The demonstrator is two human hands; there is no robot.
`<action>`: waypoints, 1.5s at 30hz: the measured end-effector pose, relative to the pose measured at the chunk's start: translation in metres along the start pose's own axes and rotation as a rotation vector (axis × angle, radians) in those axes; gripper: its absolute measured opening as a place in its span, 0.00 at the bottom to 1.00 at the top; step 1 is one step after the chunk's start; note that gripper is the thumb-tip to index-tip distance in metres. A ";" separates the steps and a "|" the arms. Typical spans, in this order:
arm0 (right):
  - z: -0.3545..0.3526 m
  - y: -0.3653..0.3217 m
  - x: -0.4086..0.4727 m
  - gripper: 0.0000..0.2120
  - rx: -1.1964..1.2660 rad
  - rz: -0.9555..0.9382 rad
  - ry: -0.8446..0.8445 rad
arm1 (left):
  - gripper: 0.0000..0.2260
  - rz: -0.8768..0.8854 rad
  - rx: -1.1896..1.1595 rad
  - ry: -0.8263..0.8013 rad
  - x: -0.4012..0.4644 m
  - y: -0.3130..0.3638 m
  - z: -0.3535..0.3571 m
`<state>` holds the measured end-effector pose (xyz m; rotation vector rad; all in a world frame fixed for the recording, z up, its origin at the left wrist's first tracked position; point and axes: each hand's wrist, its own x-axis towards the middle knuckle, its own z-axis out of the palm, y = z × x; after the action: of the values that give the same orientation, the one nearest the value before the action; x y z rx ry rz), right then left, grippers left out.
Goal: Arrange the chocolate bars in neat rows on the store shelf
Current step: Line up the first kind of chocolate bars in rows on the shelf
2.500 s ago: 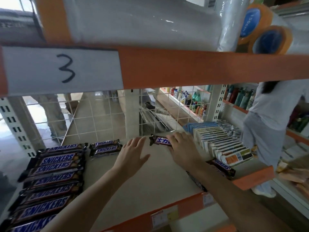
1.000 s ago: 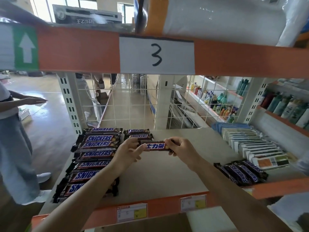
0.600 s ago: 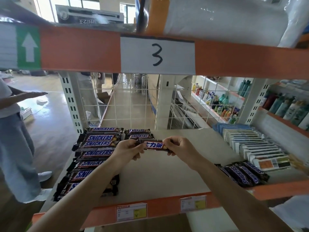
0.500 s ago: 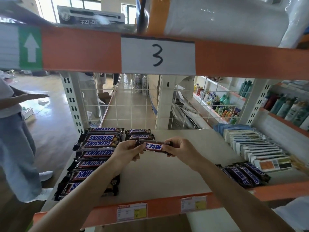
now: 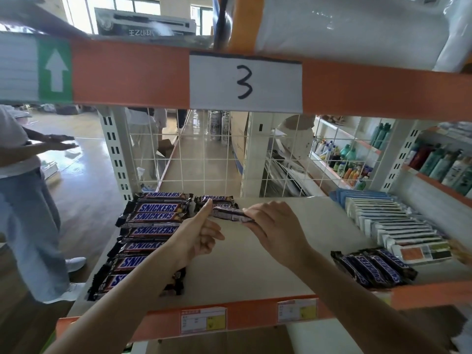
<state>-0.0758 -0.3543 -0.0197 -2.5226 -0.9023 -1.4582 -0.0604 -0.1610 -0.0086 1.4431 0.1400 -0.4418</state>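
Observation:
A dark Snickers chocolate bar [image 5: 227,213] hangs just above the beige shelf board [image 5: 242,267], near the back. My right hand [image 5: 277,227] grips its right end. My left hand [image 5: 200,235] has its thumb on the bar's left end and its other fingers curled under it. At the left, several Snickers bars [image 5: 153,218] lie in a column running from back to front. Two more bars [image 5: 214,199] lie beside the top of that column, right behind the held bar. A loose bunch of bars [image 5: 373,267] sits at the front right.
Flat boxed goods [image 5: 390,221] stand in a row along the shelf's right side. A white wire grid [image 5: 204,154] closes the back. The orange beam [image 5: 127,72] marked 3 hangs low overhead. A person [image 5: 25,200] stands at the left of the shelf.
The bar has tilted, with its printed face turned away, and moved a little toward the two back bars. My left thumb now sticks up at its left end.

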 end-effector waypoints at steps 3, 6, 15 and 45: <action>0.000 0.003 -0.005 0.09 -0.115 -0.182 0.053 | 0.24 -0.003 -0.029 -0.021 -0.001 -0.001 -0.002; -0.003 0.004 -0.009 0.09 -0.194 -0.272 0.067 | 0.18 0.001 -0.044 -0.038 -0.001 -0.001 -0.002; -0.006 0.001 -0.011 0.10 -0.203 -0.336 0.111 | 0.12 0.008 -0.095 -0.065 0.001 -0.005 -0.001; -0.010 -0.001 0.014 0.06 0.928 1.217 -0.238 | 0.09 0.251 -0.055 0.077 -0.005 -0.006 0.000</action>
<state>-0.0789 -0.3502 -0.0027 -1.8131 0.0869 -0.2396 -0.0671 -0.1604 -0.0125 1.4029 0.0315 -0.1755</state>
